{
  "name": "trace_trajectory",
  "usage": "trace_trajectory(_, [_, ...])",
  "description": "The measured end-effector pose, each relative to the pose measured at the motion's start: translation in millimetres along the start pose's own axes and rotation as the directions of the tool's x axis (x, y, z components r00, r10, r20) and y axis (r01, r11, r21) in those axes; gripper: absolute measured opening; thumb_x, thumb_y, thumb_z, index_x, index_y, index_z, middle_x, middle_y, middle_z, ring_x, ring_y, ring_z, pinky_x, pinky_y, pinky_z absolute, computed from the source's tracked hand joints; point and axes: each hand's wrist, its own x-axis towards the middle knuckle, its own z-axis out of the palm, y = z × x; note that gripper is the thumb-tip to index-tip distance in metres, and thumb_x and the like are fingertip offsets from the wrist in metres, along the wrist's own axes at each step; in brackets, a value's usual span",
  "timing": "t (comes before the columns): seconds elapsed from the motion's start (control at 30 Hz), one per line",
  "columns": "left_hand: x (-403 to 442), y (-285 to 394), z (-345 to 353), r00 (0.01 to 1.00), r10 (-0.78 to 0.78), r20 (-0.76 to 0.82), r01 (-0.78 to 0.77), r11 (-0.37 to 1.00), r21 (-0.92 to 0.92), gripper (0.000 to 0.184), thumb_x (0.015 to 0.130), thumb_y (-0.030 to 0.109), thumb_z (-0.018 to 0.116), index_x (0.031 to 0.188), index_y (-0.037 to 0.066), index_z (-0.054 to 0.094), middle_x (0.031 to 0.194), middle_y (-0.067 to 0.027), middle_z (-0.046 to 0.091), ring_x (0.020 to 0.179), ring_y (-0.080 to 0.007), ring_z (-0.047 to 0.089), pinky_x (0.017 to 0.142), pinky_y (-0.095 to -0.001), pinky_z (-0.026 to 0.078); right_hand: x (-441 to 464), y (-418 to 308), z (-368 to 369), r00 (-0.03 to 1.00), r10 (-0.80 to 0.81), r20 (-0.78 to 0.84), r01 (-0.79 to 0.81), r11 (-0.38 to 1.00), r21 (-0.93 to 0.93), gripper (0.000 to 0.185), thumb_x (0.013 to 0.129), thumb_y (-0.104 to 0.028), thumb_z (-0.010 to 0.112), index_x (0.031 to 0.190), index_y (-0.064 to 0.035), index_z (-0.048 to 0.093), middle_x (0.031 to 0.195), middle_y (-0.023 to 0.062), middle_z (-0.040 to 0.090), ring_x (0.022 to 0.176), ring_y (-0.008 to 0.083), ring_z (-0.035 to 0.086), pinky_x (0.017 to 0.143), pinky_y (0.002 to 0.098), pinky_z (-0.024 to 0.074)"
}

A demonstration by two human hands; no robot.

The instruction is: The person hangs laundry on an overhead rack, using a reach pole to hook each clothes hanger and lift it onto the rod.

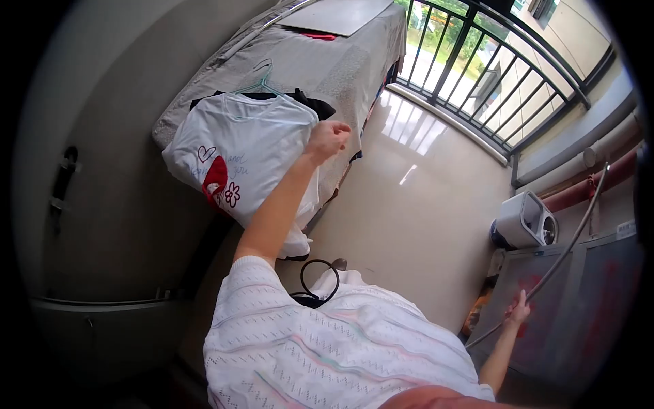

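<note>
My left hand (330,140) is over the right edge of a white printed shirt (255,157), its fingers curled; whether they hold anything I cannot make out. The shirt is on a green hanger (263,84) and lies on a cloth-covered surface (310,65), with dark fabric (315,103) under its top. Down at the right, my right hand (518,310) is closed around a long thin metal pole (563,255), which slants up toward the pipes.
A black railing (470,68) stands beyond the shiny floor (402,204). On the right are a white container (526,221), a grey cabinet (545,286) and a red pipe (569,197). A white board (340,15) lies on the covered surface.
</note>
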Motion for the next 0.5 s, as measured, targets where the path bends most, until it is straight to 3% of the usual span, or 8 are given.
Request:
trace_trajectory(0.1, [41, -19, -61, 0.947, -0.107, -0.303, 0.071, 0.990, -0.125, 0.019, 0.075, 0.008, 0.056, 0.093, 0.002, 0.059, 0.072, -0.0027, 0.059, 0.054, -0.0107, 0.058, 0.041, -0.0228, 0.043, -32, 31, 46, 0.990, 0.071, 0.123, -0.064, 0.996, -0.055, 0.026, 0.080, -0.028, 0.060, 0.067, -0.0153, 0.041, 0.046, -0.0044, 0.030, 0.031, 0.0079, 0.029, 0.028, 0.0239, 0.0247])
trace_trajectory(0.2, [85, -41, -110, 0.860, -0.187, -0.476, 0.102, 0.975, -0.200, 0.026, 0.074, 0.004, 0.054, 0.099, 0.000, 0.056, 0.076, -0.0059, 0.059, 0.055, -0.0138, 0.059, 0.041, -0.0245, 0.046, -58, 47, 79, 0.952, 0.092, 0.292, -0.067, 0.993, -0.093, 0.027, 0.080, -0.027, 0.061, 0.067, -0.0140, 0.041, 0.045, -0.0033, 0.031, 0.031, 0.0083, 0.030, 0.028, 0.0242, 0.0260])
trace_trajectory(0.27, [110, -52, -131, 0.804, -0.256, -0.536, 0.108, 0.951, -0.291, 0.025, 0.074, 0.002, 0.052, 0.098, -0.001, 0.054, 0.076, -0.0078, 0.059, 0.055, -0.0158, 0.059, 0.042, -0.0265, 0.048, -79, 39, 98, 0.933, 0.103, 0.344, -0.060, 0.989, -0.134, 0.028, 0.080, -0.026, 0.061, 0.066, -0.0126, 0.041, 0.045, -0.0027, 0.033, 0.031, 0.0084, 0.031, 0.028, 0.0242, 0.0271])
trace_trajectory(0.5, [159, -69, -164, 0.721, -0.485, -0.495, 0.190, 0.825, -0.532, 0.013, 0.076, 0.004, 0.055, 0.087, -0.002, 0.053, 0.070, -0.0105, 0.058, 0.051, -0.0189, 0.060, 0.032, -0.0260, 0.044, -110, 26, 135, 0.882, 0.115, 0.457, -0.028, 0.981, -0.193, 0.026, 0.081, -0.021, 0.060, 0.064, -0.0103, 0.044, 0.046, -0.0024, 0.037, 0.031, 0.0076, 0.033, 0.028, 0.0226, 0.0286])
